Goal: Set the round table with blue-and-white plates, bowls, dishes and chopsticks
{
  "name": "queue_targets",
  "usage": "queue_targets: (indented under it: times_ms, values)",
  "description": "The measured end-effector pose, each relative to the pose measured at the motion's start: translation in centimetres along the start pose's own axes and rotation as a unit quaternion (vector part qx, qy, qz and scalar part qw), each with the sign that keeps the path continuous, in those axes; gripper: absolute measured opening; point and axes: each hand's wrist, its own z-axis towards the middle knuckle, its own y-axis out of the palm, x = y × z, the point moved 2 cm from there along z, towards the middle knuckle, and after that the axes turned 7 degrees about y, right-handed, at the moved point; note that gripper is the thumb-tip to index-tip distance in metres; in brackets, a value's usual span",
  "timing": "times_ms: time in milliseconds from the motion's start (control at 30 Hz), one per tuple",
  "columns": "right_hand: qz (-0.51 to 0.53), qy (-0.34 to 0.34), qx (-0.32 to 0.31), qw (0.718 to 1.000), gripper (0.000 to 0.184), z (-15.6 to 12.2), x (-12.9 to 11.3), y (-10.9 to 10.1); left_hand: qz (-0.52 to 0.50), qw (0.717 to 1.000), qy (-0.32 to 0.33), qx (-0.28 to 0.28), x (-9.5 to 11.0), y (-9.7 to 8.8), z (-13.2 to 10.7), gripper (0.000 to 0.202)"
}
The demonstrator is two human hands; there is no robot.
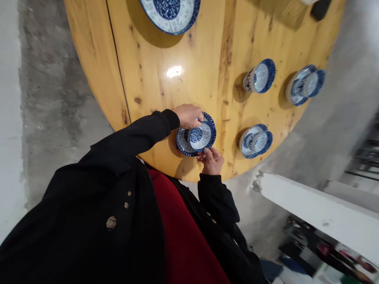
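Observation:
A blue-and-white bowl [204,138] sits over a matching saucer [182,146] close to the table's near edge. My left hand [189,116] is closed at the far side of the bowl's rim, its fingertips partly hidden. On the near side, my right hand [211,159] pinches the rim between thumb and fingers. Whether the bowl rests fully on the saucer or is slightly raised, I cannot tell.
A large patterned dish [189,23] lies toward the far side of the round wooden table [183,86]. To the right stand a single cup [261,77] and two stacked sets, one nearer [262,142] and one farther [315,83]. A dark object [320,10] is at the top right.

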Motion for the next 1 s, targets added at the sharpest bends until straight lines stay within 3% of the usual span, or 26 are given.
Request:
queue_targets:
  times_ms: [433, 1000]
  values:
    - [0.006, -0.004, -0.005, 1.000, 0.037, -0.09, 0.02, 0.23, 0.005, 1.000, 0.023, 0.004, -0.14, 0.01, 0.34, 0.021]
    - [0.016, 0.006, -0.002, 1.000, 0.028, -0.13, -0.19, 0.35, -0.026, 0.999, 0.003, 0.018, -0.53, 0.16, 0.70, 0.017]
